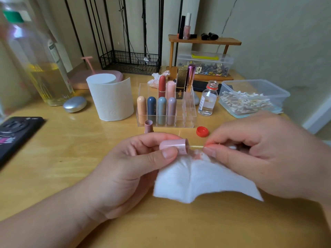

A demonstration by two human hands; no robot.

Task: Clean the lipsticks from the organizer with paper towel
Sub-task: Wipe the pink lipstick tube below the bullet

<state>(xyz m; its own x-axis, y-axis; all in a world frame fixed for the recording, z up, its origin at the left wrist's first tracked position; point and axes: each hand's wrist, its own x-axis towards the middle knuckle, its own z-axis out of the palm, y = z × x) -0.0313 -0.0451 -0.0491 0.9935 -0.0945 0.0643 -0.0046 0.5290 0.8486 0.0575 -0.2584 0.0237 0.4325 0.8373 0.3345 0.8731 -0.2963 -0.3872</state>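
- The pink lipstick cap (172,145) is at frame centre, lying sideways with its open end to the right. The left hand (136,169) pinches it between thumb and curled fingers.
- The right hand (265,154) pinches a cotton swab (196,146) whose stick runs into the cap's mouth. A paper towel sheet (197,179) is tucked under the same fingers and hangs down to the table (71,158), with faint pink smudges near its top.
- The uncapped lipstick tube (148,126) stands just in front of the clear organizer (189,111).
- Progress looks early: eight lipsticks (162,110) stand capped in the organizer, and whether any is already cleaned cannot be told. This cap probably still needs a towel wipe before it goes back on.
- Room is open below and left of the hands. The red bottle cap (202,131) lies near the right fingertips, and the open bottle (207,100) behind it could tip.
- Farther out, the paper towel roll (112,99) stands left of the organizer and a phone (16,135) lies at the left edge of the frame.
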